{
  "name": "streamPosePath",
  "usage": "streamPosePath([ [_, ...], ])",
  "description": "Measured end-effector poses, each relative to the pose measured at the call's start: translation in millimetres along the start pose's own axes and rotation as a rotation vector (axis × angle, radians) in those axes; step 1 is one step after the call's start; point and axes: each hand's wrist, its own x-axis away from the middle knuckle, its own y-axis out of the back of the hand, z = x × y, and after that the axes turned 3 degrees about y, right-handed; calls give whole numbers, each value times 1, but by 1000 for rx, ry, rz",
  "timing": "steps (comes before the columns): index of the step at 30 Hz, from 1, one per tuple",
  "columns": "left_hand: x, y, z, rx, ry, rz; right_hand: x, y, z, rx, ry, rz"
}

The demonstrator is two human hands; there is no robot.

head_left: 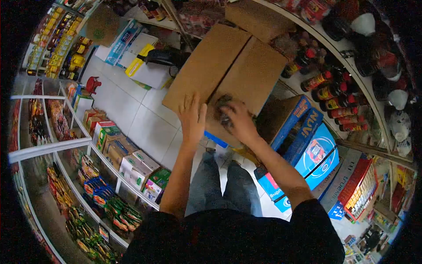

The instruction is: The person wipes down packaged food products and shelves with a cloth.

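Observation:
A large brown cardboard box [211,57] stands in front of me, its two top flaps meeting at a dark seam. My left hand [192,115] lies on the near left part of the box top with its fingers spread. On the right of the seam, my right hand [236,118] has its fingers curled around or over a dark, partly see-through item [224,112], too blurred to identify. A blue edge [216,139] shows below the near side of the box.
Blue NUVI cartons [307,127] stand right of the box, below shelves of red-capped bottles [332,97]. Small cartons [138,166] line the floor at left beside a glass-sided case [52,147]. A white and yellow box [147,68] stands beyond the tiled floor [136,101].

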Motion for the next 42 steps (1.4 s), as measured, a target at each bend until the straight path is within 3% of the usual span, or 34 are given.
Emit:
streamPosePath([
  [1,-9,-11,20,-217,26,-154,-7,-11,-1,115,118,99],
  [5,-23,-53,50,-477,-12,-157,-22,-23,-14,183,264,171],
  [11,-20,-55,48,-360,10,-181,-98,21,-117,529,-26,-208],
  [13,-18,-53,45,-392,49,-156,-128,38,-140,366,-260,-324],
  [16,-18,-57,53,-383,41,-165,-142,28,-132,443,-307,-381],
  [21,-21,-58,54,-403,58,-146,-84,-13,-57,335,-68,-83],
  [23,-19,-57,54,-430,59,-131,-66,-15,-67,206,334,121],
  [24,-20,-57,53,-433,62,-126,-71,-10,-78,205,334,120],
  [26,-21,-58,53,-441,62,-115,-101,-1,-108,230,150,71],
  [28,-20,-61,55,-416,58,-160,-136,19,-126,295,-43,-243],
  [30,-19,-61,53,-419,62,-132,-157,33,-143,265,-158,-436],
  [31,-19,-59,53,-421,72,-111,-155,31,-143,260,-165,-437],
  [33,-19,-58,52,-417,66,-138,-147,23,-135,333,-176,-340],
  [35,-19,-61,51,-397,67,-167,-107,3,-94,249,-131,33],
  [36,-19,-63,55,-398,66,-158,-81,-5,-68,235,129,97],
  [37,-20,-64,57,-404,62,-154,-54,-10,-53,235,132,100],
  [39,-21,-63,55,-428,65,-159,-27,-14,-32,-69,807,494],
  [40,-21,-63,55,-450,66,-156,-31,-8,-35,-72,805,489],
  [42,-20,-65,55,-454,75,-147,-45,15,-57,102,601,762],
])
